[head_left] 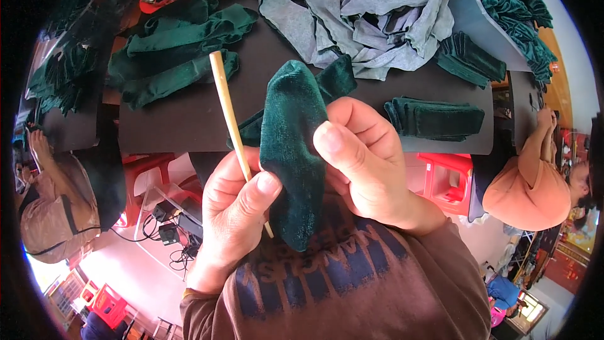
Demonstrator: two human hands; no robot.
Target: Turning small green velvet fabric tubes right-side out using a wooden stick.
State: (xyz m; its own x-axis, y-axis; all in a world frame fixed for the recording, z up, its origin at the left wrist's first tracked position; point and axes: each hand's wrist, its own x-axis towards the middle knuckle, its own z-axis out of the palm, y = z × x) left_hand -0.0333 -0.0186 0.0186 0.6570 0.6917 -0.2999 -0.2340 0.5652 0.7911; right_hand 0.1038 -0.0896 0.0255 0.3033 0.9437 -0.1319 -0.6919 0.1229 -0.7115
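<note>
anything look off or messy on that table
Somewhat: the grey fabric lies in a crumpled heap at the far edge, and loose green velvet pieces sprawl unfolded, unlike the neat folded stack. Nothing looks torn or spilled.

Dark green velvet piece (292,151) held upright, folded over, rounded tip uppermost. Thin pale wooden stick (230,116) held tilted just beside it, at its left edge.

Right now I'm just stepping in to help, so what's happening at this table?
A person holds a dark green velvet piece up in both hands. The left hand pinches a thin wooden stick against it, and the right hand grips its other side. On the black table lie more green velvet pieces, a folded green stack and a grey fabric heap.
</note>
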